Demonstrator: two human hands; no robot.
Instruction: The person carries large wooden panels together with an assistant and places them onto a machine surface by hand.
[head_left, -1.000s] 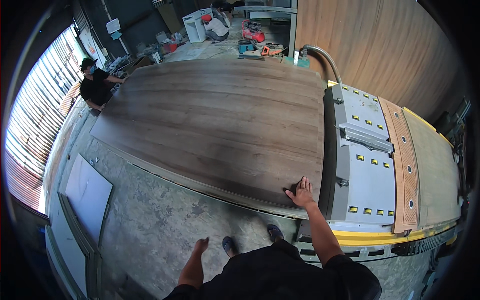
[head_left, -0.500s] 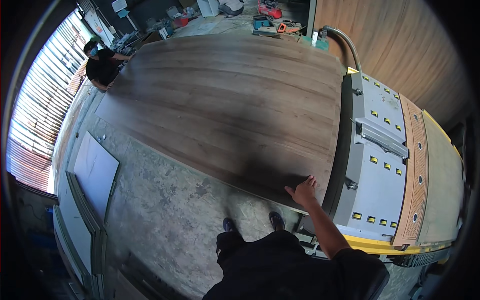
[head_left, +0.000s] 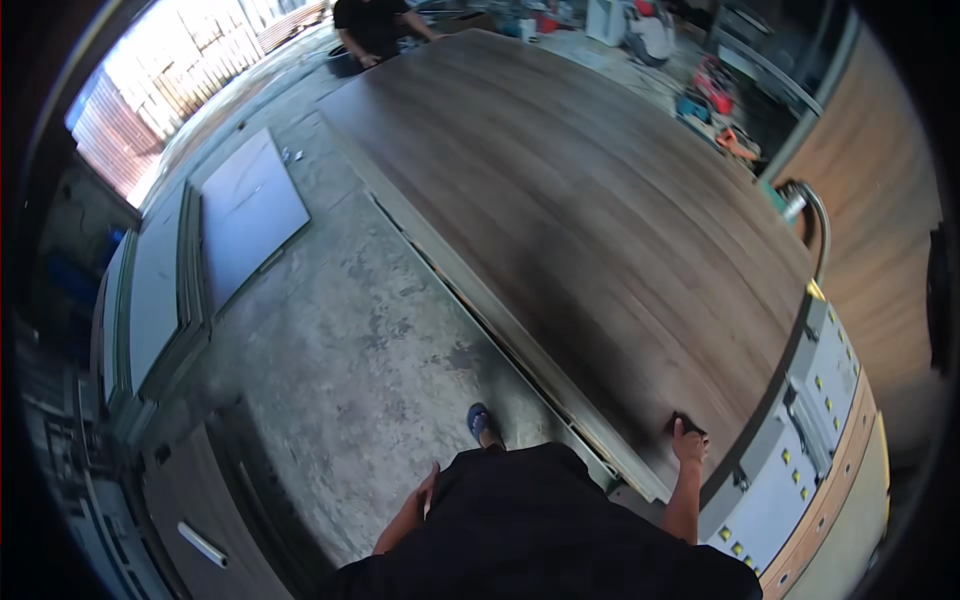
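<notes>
A large wood-grain panel lies flat before me, on top of other boards whose edges show along its left side. My right hand rests on its near right corner, open, with a dark patch at the fingertips that looks like shadow. Low at my left side, my left hand hangs beside my dark shirt. Its visible fingers are stretched and hold nothing; my body hides part of it. At the panel's far left end, a co-worker in a black top has both hands at the edge.
A grey machine bed with yellow rollers borders the panel's right end. Boards lean in stacks at left; a brown board bears a white tube. Red tools and another person are at the back.
My view has swung right, so the panel now slants across it. My left hand has come into sight. My right hand stays on the panel's near right corner.
</notes>
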